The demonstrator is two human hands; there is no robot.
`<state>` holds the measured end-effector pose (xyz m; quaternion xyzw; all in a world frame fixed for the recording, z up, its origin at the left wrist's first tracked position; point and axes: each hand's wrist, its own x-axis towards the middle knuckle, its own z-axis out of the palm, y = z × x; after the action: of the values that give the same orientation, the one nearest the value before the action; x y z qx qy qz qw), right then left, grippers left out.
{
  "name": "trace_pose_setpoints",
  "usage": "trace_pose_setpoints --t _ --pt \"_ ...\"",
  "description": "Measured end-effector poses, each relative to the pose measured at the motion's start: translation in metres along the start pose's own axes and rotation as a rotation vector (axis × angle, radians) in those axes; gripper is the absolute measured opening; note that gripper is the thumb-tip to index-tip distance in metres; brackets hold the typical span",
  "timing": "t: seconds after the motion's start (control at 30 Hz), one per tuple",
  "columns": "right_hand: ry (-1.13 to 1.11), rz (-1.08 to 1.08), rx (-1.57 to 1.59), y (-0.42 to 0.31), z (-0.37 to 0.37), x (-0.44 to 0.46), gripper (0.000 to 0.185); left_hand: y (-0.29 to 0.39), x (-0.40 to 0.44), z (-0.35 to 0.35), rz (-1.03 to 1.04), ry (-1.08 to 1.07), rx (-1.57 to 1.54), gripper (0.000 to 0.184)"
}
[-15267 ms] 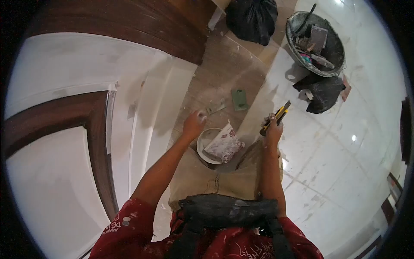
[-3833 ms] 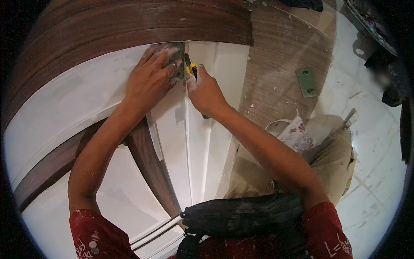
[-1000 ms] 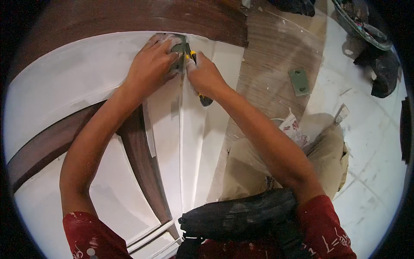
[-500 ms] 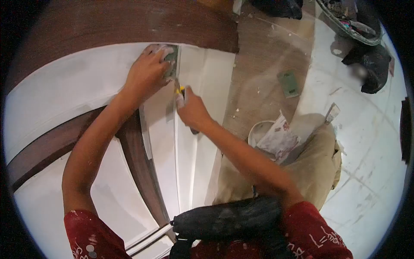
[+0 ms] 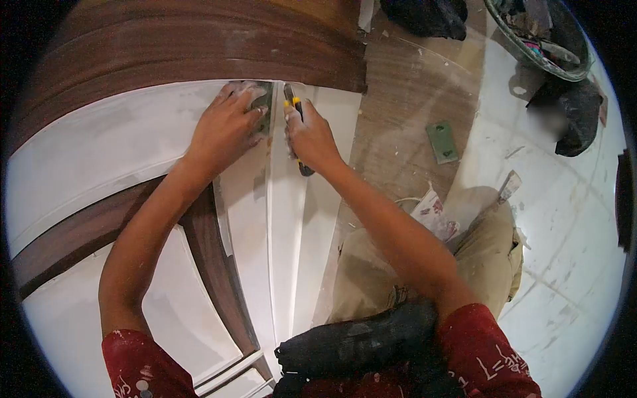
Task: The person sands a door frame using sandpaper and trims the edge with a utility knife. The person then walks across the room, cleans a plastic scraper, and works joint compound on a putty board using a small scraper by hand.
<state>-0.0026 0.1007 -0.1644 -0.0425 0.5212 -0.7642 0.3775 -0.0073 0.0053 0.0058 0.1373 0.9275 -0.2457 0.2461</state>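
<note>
My left hand (image 5: 229,129) has its fingers bent over a green plate (image 5: 267,109), holding it down on the white panel (image 5: 126,126) just below the dark wood-grain band (image 5: 199,50). The fingers are smeared with white and hide much of the plate. Beside it on the right, my right hand (image 5: 313,136) grips a yellow and black utility knife (image 5: 296,104). The knife's tip points up toward the wood band, near a raised white strip (image 5: 279,172). Its handle end shows below my palm.
A second green plate (image 5: 442,142) with two holes lies on the brown floor strip (image 5: 391,93). At upper right are a bucket of debris (image 5: 584,66) and black plastic bags (image 5: 577,126). A white container (image 5: 406,204) and a scraper (image 5: 509,186) are by my knee.
My right hand has moved up and slightly right with the knife, its tip now near the wood band. My left hand stays on the green plate. The view has shifted slightly.
</note>
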Motion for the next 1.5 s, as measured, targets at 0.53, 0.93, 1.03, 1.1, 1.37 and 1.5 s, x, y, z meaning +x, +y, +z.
trace_pose_setpoints --t 0.53,0.93,1.03,1.1,1.37,1.5 --pt "-0.001 0.006 -0.018 -0.008 0.014 0.015 0.039 0.000 0.002 0.003 0.009 0.059 -0.018 0.038" --pt "-0.006 -0.004 0.015 -0.015 0.012 0.013 0.035 -0.006 0.001 0.009 0.029 0.020 0.001 0.043" --pt "0.042 -0.108 -0.099 -0.016 0.011 0.018 0.036 -0.009 0.003 0.013 0.013 0.015 0.051 0.041" --pt "0.010 -0.092 -0.150 -0.017 0.010 0.018 0.036 -0.009 0.000 0.018 0.011 -0.001 0.049 0.042" --pt "-0.151 0.124 -0.105 -0.026 0.005 0.013 0.039 -0.006 0.001 0.016 0.022 0.147 0.054 0.037" --pt "-0.097 0.037 -0.232 -0.013 0.013 0.000 0.035 -0.008 0.002 0.012 0.041 0.109 0.024 0.036"
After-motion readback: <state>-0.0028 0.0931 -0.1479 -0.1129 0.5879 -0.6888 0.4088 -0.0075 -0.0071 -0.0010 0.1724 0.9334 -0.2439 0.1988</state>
